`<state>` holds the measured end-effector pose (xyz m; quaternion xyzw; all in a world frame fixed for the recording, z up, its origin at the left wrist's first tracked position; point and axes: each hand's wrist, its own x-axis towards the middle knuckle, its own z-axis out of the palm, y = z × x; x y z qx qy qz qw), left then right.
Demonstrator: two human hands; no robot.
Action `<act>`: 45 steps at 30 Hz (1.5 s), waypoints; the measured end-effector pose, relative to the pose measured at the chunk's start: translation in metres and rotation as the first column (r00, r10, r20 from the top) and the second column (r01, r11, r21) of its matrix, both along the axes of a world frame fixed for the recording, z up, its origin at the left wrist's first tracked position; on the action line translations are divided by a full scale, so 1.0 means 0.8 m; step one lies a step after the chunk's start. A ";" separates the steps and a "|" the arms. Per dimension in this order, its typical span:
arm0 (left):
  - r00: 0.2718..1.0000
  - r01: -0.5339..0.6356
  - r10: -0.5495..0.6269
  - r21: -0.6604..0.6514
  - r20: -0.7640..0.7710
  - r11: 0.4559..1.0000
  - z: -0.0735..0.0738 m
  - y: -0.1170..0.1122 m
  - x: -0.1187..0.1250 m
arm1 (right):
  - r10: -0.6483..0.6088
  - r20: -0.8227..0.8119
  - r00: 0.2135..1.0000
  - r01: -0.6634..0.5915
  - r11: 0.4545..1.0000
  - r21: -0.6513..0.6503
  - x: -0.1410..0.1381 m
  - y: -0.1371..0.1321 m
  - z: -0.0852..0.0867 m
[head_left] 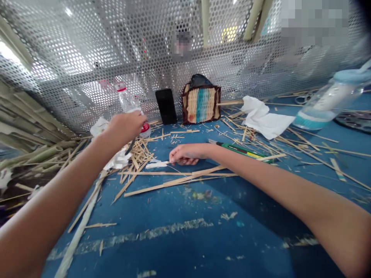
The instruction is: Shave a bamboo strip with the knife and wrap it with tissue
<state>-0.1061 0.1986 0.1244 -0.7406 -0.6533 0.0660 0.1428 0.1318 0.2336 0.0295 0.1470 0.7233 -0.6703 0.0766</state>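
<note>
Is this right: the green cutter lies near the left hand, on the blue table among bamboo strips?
No: the head view shows the green cutter near the right hand, not the left. It lies on the blue table among the bamboo strips.

Bright daylight enters through the perforated metal screen [87,50], with glare at upper left. Wide-angle distortion bends the frame edges; soft shadow lies on the blue table [185,235] below the right forearm [290,185]; the plastic bottle [330,102] blurs.
</note>
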 end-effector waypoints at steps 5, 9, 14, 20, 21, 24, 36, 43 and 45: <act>0.995 0.020 -0.020 -0.002 -0.100 1.000 -0.031 0.078 0.069 | -0.006 -0.002 1.000 0.006 1.000 0.011 0.001 -0.002 0.003; 0.988 -0.063 0.073 0.073 -0.139 0.995 -0.053 0.110 0.076 | -0.023 0.003 1.000 0.023 0.999 0.029 -0.001 -0.004 0.004; 0.985 -0.078 0.102 0.171 -0.137 0.982 -0.052 0.109 0.059 | -0.016 0.015 1.000 0.015 0.999 0.038 -0.004 -0.003 0.002; 0.989 0.122 -0.110 0.133 -0.097 0.984 -0.012 0.024 0.063 | -0.006 0.003 1.000 0.006 0.999 0.051 -0.001 -0.002 0.005; 0.989 0.133 -0.123 0.137 -0.081 0.982 -0.007 0.001 0.061 | -0.005 0.002 1.000 0.005 0.998 0.056 0.000 -0.002 0.006; 0.988 0.157 -0.157 0.069 -0.008 0.985 -0.013 -0.068 0.050 | -0.005 0.002 1.000 0.005 0.996 0.085 0.001 -0.003 0.008; 0.965 0.262 -0.263 0.058 0.000 0.963 -0.089 -0.205 0.049 | 0.065 -0.129 0.989 0.007 0.872 0.489 -0.016 -0.084 0.063; 0.898 0.434 -0.439 0.227 -0.029 0.872 -0.068 -0.243 0.042 | 0.033 -0.051 0.998 0.001 0.838 0.545 -0.009 -0.123 0.083; 0.897 0.425 -0.442 0.232 0.025 0.875 -0.069 -0.249 0.045 | 0.029 -0.055 0.998 0.008 0.820 0.572 -0.005 -0.131 0.082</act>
